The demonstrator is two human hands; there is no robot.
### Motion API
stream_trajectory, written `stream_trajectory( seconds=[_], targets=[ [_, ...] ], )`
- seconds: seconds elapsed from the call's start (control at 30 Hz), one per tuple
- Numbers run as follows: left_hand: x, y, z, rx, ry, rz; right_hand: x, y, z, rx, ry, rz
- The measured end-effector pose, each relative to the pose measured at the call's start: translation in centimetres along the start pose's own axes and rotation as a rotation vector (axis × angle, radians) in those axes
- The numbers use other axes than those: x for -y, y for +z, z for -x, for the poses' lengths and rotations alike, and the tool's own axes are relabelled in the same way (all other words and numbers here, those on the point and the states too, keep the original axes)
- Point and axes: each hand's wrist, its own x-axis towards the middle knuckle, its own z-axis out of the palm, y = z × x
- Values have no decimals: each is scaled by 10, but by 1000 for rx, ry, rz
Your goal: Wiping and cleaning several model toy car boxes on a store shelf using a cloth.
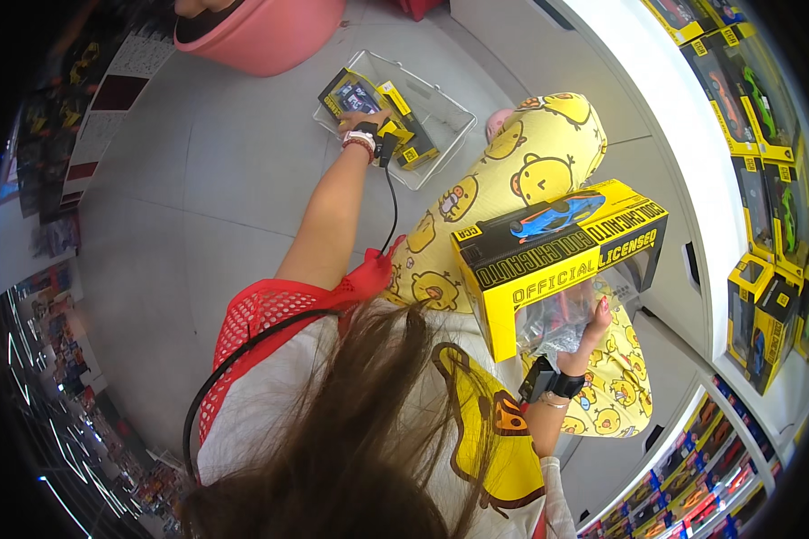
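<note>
My right hand [594, 330] holds a large black-and-yellow toy car box [485, 269] above my lap. The box has a blue car pictured on top, and clear plastic shows at its window side. My thumb shows at that side; most of the fingers are hidden. Ahead on the floor stands a pale wire-mesh basket [455, 140]. My left hand [365, 120] reaches into it, gripping the near edge of a boxed toy car [352, 94]. Against that box leans another yellow-and-black box [416, 138], touching the basket's side.
A pink tub [263, 40] stands on the grey tiled floor [175, 175] beyond the basket. White shelving on the right carries several boxed toy cars [758, 316], with more packaged cars [694, 471] on lower shelves. A cable [394, 209] runs from my left wrist.
</note>
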Motion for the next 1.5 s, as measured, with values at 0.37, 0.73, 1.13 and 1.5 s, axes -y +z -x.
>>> stream_trajectory(
  seconds=[0.37, 0.73, 1.13, 1.5],
  targets=[
    [-24, -99, 216, 864, 920, 655, 87, 74, -10, 129, 163, -247],
    [17, -209, 311, 1041, 893, 431, 151, 179, -73, 468, 52, 19],
    [-14, -61, 94, 241, 657, 703, 143, 141, -50, 376, 39, -319],
    [-40, 35, 131, -206, 249, 63, 139, 133, -35, 396, 54, -370]
  ],
)
